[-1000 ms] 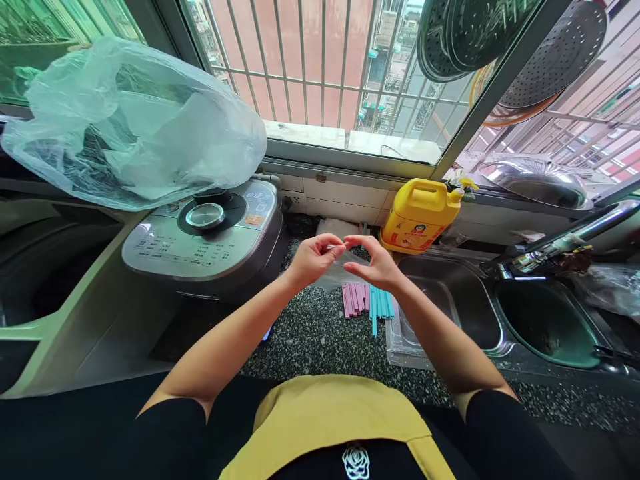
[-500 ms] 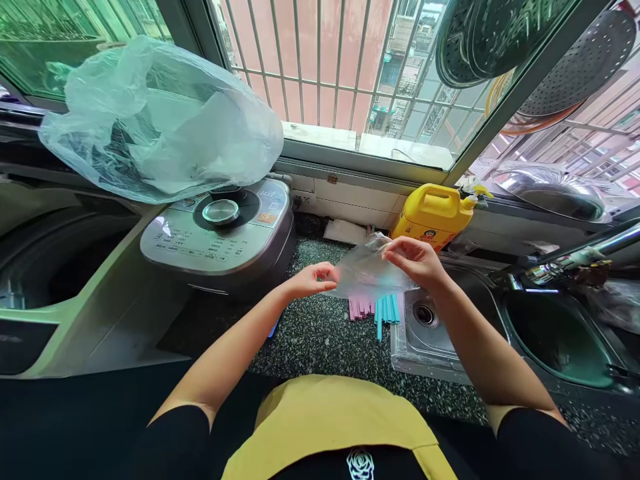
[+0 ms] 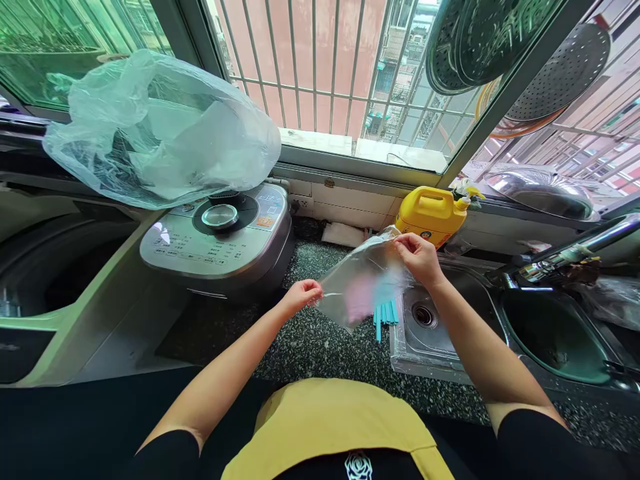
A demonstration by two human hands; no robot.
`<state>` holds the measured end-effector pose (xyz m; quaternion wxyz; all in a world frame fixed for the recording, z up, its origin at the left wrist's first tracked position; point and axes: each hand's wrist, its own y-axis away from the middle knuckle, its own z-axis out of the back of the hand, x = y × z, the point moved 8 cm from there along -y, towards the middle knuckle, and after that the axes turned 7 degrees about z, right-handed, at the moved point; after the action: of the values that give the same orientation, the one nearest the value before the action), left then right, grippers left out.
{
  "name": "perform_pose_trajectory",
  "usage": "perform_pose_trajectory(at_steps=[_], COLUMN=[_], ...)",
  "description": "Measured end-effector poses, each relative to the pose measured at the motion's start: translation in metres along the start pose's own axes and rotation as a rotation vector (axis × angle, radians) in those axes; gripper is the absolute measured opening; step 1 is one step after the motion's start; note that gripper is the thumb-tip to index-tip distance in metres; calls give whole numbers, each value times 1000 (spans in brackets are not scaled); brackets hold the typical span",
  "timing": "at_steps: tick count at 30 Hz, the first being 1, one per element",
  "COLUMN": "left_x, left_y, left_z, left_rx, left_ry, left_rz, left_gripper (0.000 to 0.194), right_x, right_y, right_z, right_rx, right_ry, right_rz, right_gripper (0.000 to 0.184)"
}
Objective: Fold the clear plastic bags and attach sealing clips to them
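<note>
A clear plastic bag (image 3: 340,293) is stretched between my hands above the counter. My left hand (image 3: 301,295) pinches its left edge, and my right hand (image 3: 419,257) pinches its upper right corner. Behind the bag, pink sticks show only as a blurred patch through the film. Beside them lie turquoise sticks (image 3: 385,313), their lower ends visible below the bag's edge. Both hands are closed at the fingertips and hang above the counter, apart from the sticks.
A rice cooker (image 3: 215,233) stands at the left under a large filled plastic bag (image 3: 165,133). A yellow jug (image 3: 430,213) stands at the back by the window. To the right is a metal sink (image 3: 445,353) with a faucet (image 3: 575,250). Dark speckled counter (image 3: 310,353) lies in front.
My hands were close together; they have moved apart, left hand leftward and right hand rightward. The crumpled plastic bag is now spread flat between them, covering the pink sticks.
</note>
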<state>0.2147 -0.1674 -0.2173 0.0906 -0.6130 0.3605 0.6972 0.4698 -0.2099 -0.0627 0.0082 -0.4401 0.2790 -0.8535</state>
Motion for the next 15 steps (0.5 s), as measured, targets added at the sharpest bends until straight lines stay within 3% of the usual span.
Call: perform_pose_trajectory(at_steps=[6,11,15], left_x=[-3,-13,-10], left_y=[11,31,42], left_z=[6,18,29], left_rx=[-110,-140,-146], left_ry=[144,199,77], left_rz=[55,-73,-155], left_gripper=[34,35,34], right_x=[-4,20,30], right_y=[1,22,37], right_z=[4,12,12], right_rx=[-66,-93,-47], right_ry=[103,5,-62], right_rz=[53,89,88], right_gripper=[21,16,16])
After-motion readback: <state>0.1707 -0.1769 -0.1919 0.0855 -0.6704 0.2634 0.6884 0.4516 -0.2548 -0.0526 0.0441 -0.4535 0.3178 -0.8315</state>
